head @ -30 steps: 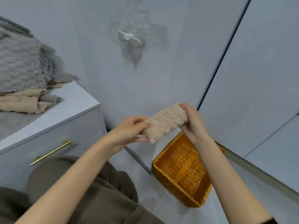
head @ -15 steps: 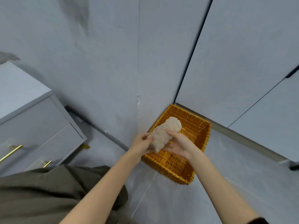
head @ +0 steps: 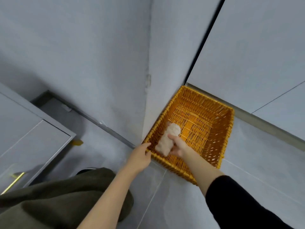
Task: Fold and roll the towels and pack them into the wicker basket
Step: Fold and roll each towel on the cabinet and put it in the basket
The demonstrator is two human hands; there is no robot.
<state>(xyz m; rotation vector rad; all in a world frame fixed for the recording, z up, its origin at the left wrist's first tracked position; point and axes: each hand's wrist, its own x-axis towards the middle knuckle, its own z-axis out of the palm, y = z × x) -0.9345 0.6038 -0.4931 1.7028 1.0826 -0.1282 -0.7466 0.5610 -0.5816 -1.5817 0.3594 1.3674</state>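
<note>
Rolled towel (head: 167,140) held inside basket (head: 228,128).
Basket sits on floor (head: 257,164) at 4 o'clock of view. Right hand (head: 179,148) grasps the beige towel roll, fingers curled round it, in basket's 8 o'clock part. Left hand (head: 140,158) clasps rim corner at 9 o'clock.

The rolled towel (head: 165,142) is inside the wicker basket (head: 229,129), cabinet (head: 33,139) well left.

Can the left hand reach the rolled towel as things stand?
Probably yes. The left hand grips the rim of the wicker basket just beside the rolled towel. The top is open, and only the right hand, holding the towel, is nearby.
</note>
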